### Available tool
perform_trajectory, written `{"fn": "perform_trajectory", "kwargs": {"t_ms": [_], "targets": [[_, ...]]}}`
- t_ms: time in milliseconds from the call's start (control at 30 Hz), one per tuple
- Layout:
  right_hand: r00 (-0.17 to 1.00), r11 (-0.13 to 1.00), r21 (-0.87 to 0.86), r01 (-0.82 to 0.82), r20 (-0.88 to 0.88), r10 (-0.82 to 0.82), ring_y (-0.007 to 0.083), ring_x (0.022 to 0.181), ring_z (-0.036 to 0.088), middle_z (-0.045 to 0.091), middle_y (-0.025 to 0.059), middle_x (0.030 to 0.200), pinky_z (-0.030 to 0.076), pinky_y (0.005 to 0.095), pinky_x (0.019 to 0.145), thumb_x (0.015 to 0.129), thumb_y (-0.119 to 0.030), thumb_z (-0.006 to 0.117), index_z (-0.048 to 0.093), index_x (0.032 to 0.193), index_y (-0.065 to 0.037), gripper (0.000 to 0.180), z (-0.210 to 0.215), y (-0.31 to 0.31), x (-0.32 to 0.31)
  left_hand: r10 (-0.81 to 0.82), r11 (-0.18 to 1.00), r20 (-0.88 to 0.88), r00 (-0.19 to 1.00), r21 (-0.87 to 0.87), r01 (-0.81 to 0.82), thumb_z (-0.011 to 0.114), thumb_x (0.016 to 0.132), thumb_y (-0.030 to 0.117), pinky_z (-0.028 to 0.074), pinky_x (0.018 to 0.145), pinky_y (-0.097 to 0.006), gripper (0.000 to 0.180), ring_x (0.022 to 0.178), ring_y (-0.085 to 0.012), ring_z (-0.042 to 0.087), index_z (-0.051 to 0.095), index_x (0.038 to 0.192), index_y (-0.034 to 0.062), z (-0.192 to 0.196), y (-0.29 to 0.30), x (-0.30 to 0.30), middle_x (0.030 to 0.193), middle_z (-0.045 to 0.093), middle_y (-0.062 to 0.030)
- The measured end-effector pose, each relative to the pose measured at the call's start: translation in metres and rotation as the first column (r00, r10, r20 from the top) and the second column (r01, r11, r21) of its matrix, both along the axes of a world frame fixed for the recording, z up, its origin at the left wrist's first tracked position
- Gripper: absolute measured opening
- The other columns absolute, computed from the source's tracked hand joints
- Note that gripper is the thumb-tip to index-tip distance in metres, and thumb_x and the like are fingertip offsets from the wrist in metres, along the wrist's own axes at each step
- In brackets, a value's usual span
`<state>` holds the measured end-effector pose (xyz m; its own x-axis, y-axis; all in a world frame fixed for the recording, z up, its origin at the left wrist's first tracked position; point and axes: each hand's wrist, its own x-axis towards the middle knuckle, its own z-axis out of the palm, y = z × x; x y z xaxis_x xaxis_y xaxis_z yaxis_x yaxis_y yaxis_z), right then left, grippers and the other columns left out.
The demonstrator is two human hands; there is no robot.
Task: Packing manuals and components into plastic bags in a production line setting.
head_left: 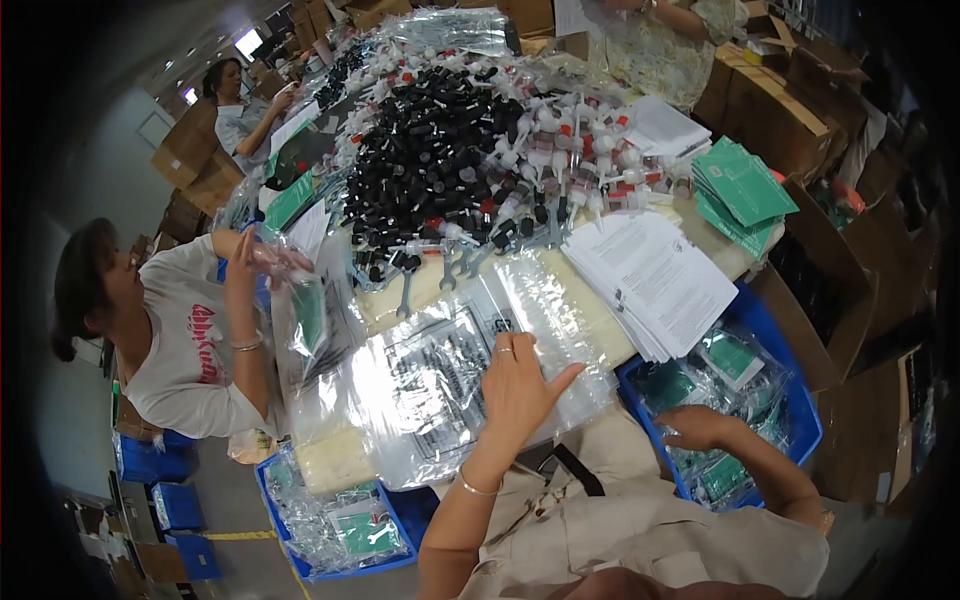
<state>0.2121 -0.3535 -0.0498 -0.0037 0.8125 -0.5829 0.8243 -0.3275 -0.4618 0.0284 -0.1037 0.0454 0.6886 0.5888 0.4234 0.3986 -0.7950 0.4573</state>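
My left hand (520, 385) lies flat with fingers spread on a stack of clear plastic bags (440, 385) at the near edge of the table (385, 305). It wears a ring and a thin bracelet. My right hand (700, 428) reaches down into a blue bin (800, 400) at my right side, resting on the packed bags with green cards (735, 360) inside it. I cannot tell whether it grips one. A stack of white printed sheets (655, 280) lies just right of the plastic bags.
A big heap of black caps and white pump parts (470, 160) covers the table's middle, with small wrenches (440, 270) at its near edge. Green booklets (745, 190) lie far right. A person at the left holds a bag (310, 310). Another blue bin (345, 530) stands lower left; cardboard boxes (790, 120) surround.
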Motion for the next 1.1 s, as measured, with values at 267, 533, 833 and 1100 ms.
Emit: {"fn": "perform_trajectory", "kwargs": {"t_ms": [267, 533, 833, 1100], "targets": [[0.989, 0.992, 0.117, -0.055, -0.133, 0.071, 0.0346, 0.102, 0.058, 0.060, 0.0165, 0.112, 0.046, 0.0415, 0.087, 0.088, -0.028, 0.057, 0.054, 0.119, -0.004, 0.040, 0.083, 0.038, -0.011, -0.017, 0.994, -0.080, 0.997, 0.107, 0.025, 0.067, 0.079, 0.021, 0.046, 0.062, -0.038, 0.023, 0.074, -0.0287, 0.055, 0.053, 0.080, 0.0028, -0.034, 0.022, 0.007, 0.079, 0.053, -0.0118], [0.931, 0.836, 0.467, 0.288, -0.340, -0.131, 0.0244, 0.076, 0.062, 0.059, 0.0147, 0.104, 0.050, 0.0348, 0.070, 0.086, -0.015, 0.061, 0.053, 0.117, -0.002, 0.034, 0.130, 0.129, -0.029, -0.026, 0.992, -0.038, 0.999, 0.119, 0.030, 0.060, 0.079, 0.011, 0.046, 0.064, -0.039, 0.012, 0.075, -0.0290, 0.055, 0.052, 0.080, 0.0018, -0.038, 0.023, 0.004, 0.080, 0.054, -0.0130], [0.949, 0.775, 0.566, 0.281, -0.281, -0.139, 0.0207, 0.072, 0.060, 0.039, 0.0175, 0.133, 0.050, 0.0312, 0.068, 0.082, -0.012, 0.065, 0.031, 0.136, 0.000, 0.064, 0.113, 0.195, -0.020, -0.021, 0.996, 0.028, 0.999, 0.089, 0.019, 0.058, 0.076, 0.007, 0.046, 0.064, -0.040, 0.011, 0.075, -0.0291, 0.056, 0.054, 0.085, 0.0035, -0.043, 0.025, 0.003, 0.080, 0.054, -0.0118], [0.891, 0.888, 0.313, 0.336, -0.411, -0.192, 0.0156, 0.061, 0.061, 0.066, 0.0085, 0.079, 0.048, 0.0281, 0.057, 0.085, -0.017, 0.063, 0.056, 0.112, 0.003, 0.034, 0.113, 0.218, -0.010, -0.038, 0.999, 0.084, 0.996, 0.040, 0.035, 0.058, 0.076, 0.006, 0.047, 0.063, -0.040, 0.012, 0.073, -0.0294, 0.058, 0.055, 0.088, 0.0048, -0.046, 0.029, 0.002, 0.082, 0.056, -0.0123]]}}
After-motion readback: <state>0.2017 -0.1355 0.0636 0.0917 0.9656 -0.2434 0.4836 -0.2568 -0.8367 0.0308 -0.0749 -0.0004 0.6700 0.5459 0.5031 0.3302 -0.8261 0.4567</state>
